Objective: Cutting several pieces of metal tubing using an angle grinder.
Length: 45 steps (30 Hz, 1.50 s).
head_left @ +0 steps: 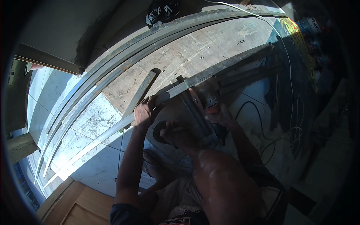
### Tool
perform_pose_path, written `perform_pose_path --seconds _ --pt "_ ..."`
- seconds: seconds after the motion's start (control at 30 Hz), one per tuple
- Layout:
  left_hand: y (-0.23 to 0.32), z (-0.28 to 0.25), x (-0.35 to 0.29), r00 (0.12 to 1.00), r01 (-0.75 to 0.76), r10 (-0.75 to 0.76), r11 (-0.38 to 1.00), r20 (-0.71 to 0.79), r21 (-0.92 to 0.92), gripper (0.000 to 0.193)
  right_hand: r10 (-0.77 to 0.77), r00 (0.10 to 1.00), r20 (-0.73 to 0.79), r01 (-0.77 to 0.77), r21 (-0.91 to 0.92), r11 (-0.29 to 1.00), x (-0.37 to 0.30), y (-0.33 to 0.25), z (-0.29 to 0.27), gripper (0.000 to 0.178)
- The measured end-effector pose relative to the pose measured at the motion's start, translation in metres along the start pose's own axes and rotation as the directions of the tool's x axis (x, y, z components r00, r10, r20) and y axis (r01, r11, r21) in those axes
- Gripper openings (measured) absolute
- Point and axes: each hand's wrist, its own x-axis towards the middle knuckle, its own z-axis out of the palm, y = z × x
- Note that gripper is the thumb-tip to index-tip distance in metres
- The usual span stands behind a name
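Your left hand, at nine o'clock, holds the bar slanting up from eight o'clock, seemingly to steady it, while your right hand, at three, grips the grinder, disc near the bar.

A single wide fisheye view looks down from head height onto the nearby hands and floor.
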Motion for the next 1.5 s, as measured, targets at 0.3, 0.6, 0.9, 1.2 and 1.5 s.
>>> perform_pose_path --seconds 0.3,0.6,0.9,1.2,1.5 --pt "0.003 -0.001 0.002 1.0 0.017 -0.016 0.999 0.016 -0.048 0.047 -0.04 0.999 -0.014 0.039 -0.051 0.998 0.007 -0.005 0.007 0.043" --pt "0.002 0.0 0.002 1.0 -0.004 0.004 0.999 0.01 -0.034 0.049 -0.03 0.999 -0.014 0.028 -0.089 0.996 0.011 -0.007 0.004 0.044" --pt "0.0 -0.016 -0.007 0.998 0.066 -0.065 0.982 -0.009 0.179 0.045 -0.02 1.0 -0.009 0.02 0.007 1.0 -0.001 -0.01 0.003 0.041" --pt "0.006 -0.038 0.017 0.937 0.169 -0.202 0.976 0.283 0.136 0.056 -0.055 0.998 -0.023 0.057 0.102 0.993 -0.021 -0.006 -0.004 0.037" --pt "0.039 -0.015 0.052 0.949 0.173 -0.198 0.978 0.246 0.12 0.058 -0.089 0.992 -0.086 0.111 0.295 0.949 -0.03 -0.021 -0.012 0.035"
